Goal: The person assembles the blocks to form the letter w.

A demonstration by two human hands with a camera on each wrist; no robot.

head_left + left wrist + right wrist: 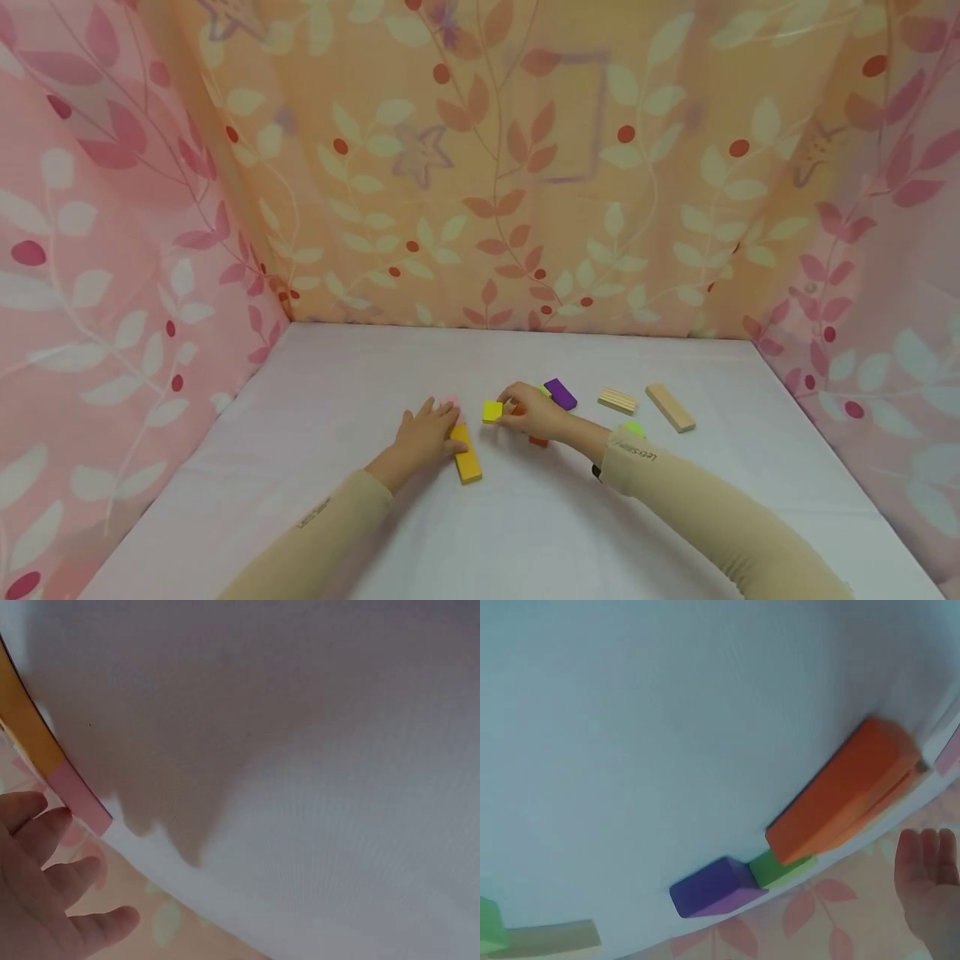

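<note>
My left hand point(427, 435) lies over the yellow-orange block point(468, 462) and the pink block point(450, 401), its fingers spread. In the left wrist view these two blocks stand end to end in one line, fingertips right at the pink one. My right hand point(534, 412) pinches a small bright yellow block point(492, 412) by its right side, between thumb and forefinger, a short way right of that line. Beneath the right hand sits an orange block point(840, 799), partly hidden in the head view.
A purple block point(560, 394) adjoins a green block point(780, 868) beyond my right hand. Farther right lie a ridged wooden block point(617, 401), a plain wooden plank point(671, 407) and a light green block point(633, 429). Patterned cloth walls point(480, 167) enclose the white tabletop point(337, 367).
</note>
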